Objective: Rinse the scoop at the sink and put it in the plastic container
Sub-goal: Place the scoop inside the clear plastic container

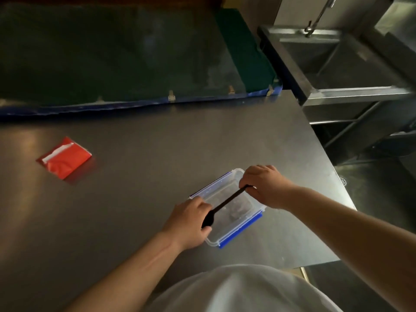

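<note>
A clear plastic container (242, 228) with blue clip latches sits on the steel table near its right front edge. Over it lies a black scoop (227, 202), long-handled, slanting from lower left to upper right. My left hand (188, 224) grips the scoop's wide black end at the container's left rim. My right hand (263, 188) pinches the thin handle tip above the container's far right corner. Something dark lies inside the container; I cannot tell what. The steel sink (333, 64) with its tap stands beyond the table, at the upper right.
A red packet (64, 157) with a white strip lies on the steel table (146, 176) to the left. A green and blue covered surface (112, 52) runs along the back. The table's right edge drops to a floor with a drain (343, 180).
</note>
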